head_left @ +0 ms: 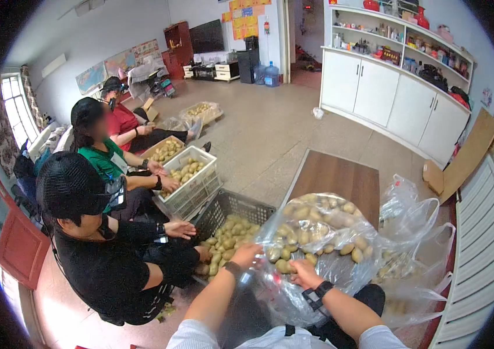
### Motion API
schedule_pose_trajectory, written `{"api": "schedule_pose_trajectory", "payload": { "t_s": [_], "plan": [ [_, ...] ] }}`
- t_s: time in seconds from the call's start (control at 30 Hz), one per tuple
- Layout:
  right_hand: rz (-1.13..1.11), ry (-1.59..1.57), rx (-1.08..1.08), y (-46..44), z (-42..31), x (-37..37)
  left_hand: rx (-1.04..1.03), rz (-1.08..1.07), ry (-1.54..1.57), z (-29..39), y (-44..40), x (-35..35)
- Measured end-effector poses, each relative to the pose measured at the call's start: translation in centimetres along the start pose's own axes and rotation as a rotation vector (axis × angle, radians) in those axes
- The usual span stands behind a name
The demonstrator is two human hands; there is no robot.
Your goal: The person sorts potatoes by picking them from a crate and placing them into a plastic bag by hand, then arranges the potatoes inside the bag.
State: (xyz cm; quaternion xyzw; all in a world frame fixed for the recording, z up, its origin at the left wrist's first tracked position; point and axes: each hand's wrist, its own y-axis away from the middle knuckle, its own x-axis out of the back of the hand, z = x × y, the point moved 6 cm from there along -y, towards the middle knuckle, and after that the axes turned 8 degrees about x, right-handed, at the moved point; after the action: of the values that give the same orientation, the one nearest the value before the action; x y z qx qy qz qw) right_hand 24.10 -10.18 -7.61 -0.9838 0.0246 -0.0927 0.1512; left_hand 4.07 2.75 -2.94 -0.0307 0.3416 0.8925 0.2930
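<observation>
A large clear plastic bag [340,276] is spread in front of me, with many potatoes [311,235] in and under its film. My left hand [248,256] is closed on the bag's left edge, beside the dark crate. My right hand [306,274] is closed on the bag's near edge, just below the nearest potatoes; its fingertips are partly hidden. Left of my hands, a dark grey plastic crate [241,205] holds more potatoes [226,238]. A co-worker in black has one hand [180,229] over this crate and the other low among its potatoes.
A brown board [333,183] lies behind the bag. More crumpled plastic bags [410,209] hang at right, beside a white slatted panel [480,244]. Two other people sit at left near a white crate [209,166]. A white cabinet [369,87] stands at the back.
</observation>
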Motion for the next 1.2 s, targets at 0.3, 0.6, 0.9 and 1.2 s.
{"api": "schedule_pose_trajectory", "payload": {
  "t_s": [0.3,0.6,0.9,1.2],
  "plan": [
    [0.047,-0.264,-0.579,-4.5,-8.6,-5.6,0.222,-0.236,-0.114,0.4,2.5,-3.2],
    [0.064,-0.119,-0.437,-3.7,-6.6,-4.6,0.134,-0.153,-0.051,0.6,0.4,0.1],
    [-0.077,0.762,-0.162,2.5,-8.8,-1.9,-0.095,0.502,-1.216,0.7,-1.8,11.5],
    [-0.315,1.085,-0.126,6.7,-12.2,-3.8,0.1,0.594,-1.462,-1.6,-3.9,16.0]
  ]
}}
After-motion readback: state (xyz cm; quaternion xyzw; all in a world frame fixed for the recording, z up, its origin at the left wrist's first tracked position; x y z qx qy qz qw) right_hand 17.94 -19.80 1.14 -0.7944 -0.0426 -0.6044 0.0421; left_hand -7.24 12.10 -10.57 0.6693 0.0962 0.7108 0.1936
